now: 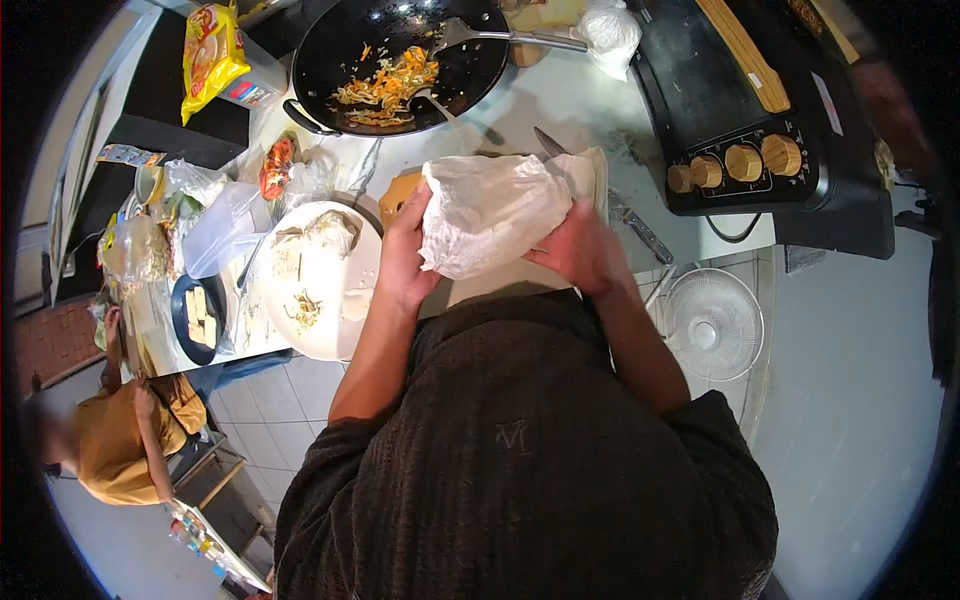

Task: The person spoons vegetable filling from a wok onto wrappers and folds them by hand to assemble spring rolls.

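Note:
A white, wrinkled sheet that looks like a spring roll wrapper [492,215] is held up in front of my chest, over the counter's near edge. My left hand [408,243] grips its left edge, fingers mostly hidden behind. My right hand [582,250], a little blurred, is closed at its lower right side. Beneath the wrapper is a cutting board [400,192], mostly covered, and a knife blade [548,142] pokes out beyond it. To the left, a large white plate [325,338] carries a folded pale wrapper and a small heap of shredded filling.
A black wok [330,60] with cooked shredded vegetables [395,88] and a metal spatula [515,37] stands behind. A black griddle [740,185] is at right; another knife [645,230] lies near it. At left are a dark plate [184,325], plastic bags and a seated person [125,440].

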{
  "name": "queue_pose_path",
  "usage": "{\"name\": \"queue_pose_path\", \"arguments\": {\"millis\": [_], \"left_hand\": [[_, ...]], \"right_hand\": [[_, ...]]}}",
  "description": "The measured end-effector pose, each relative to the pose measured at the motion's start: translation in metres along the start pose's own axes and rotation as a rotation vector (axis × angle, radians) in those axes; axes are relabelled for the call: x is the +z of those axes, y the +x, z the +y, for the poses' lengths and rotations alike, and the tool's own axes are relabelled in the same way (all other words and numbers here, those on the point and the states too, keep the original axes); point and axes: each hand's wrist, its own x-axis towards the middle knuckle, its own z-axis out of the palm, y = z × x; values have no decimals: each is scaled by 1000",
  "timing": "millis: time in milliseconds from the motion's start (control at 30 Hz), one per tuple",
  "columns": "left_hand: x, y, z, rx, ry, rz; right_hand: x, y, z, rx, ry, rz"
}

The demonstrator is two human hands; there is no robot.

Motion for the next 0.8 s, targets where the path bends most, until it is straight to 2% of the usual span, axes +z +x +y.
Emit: {"name": "queue_pose_path", "arguments": {"millis": [33,67,133,200,267,300,333,433,467,533,567,633,667,733,800], "left_hand": [[-1,0,0,-11,-61,-19],[-3,-1,-1,-24,-120,-36],[-7,-5,-2,27,-148,-49],[-16,-5,-2,73,-170,-78],[-24,-6,3,53,-332,-247],[-27,-10,-1,105,-352,-142],[-17,-13,1,101,-353,-145],[-6,-16,2,-91,-322,-314],[-14,-11,0,-91,-323,-313],[-30,-4,-2,-159,-187,-237],[-34,-2,0,-176,-89,-146],[-35,2,-1,-179,-33,-151],[-34,2,-2,-184,28,-157],[-24,-2,-1,-159,39,-179],[-14,-6,1,-109,61,-222]], "right_hand": [[4,4,14,102,415,160],[11,3,19,105,415,158],[24,-5,26,-47,8,215],[24,-6,20,-36,-64,193],[18,-5,10,-31,-143,174],[14,-4,6,-112,-219,117],[11,-4,2,-192,-296,57],[3,-5,-6,-240,-366,51],[5,-8,-12,-240,-366,51],[9,-15,-27,-100,-497,78],[7,-15,-27,-99,-499,77],[0,-12,-22,-53,-428,237],[-2,-10,-18,-51,-429,236],[-8,-6,-11,-27,-142,268],[-10,-4,-3,-55,-56,283]]}}
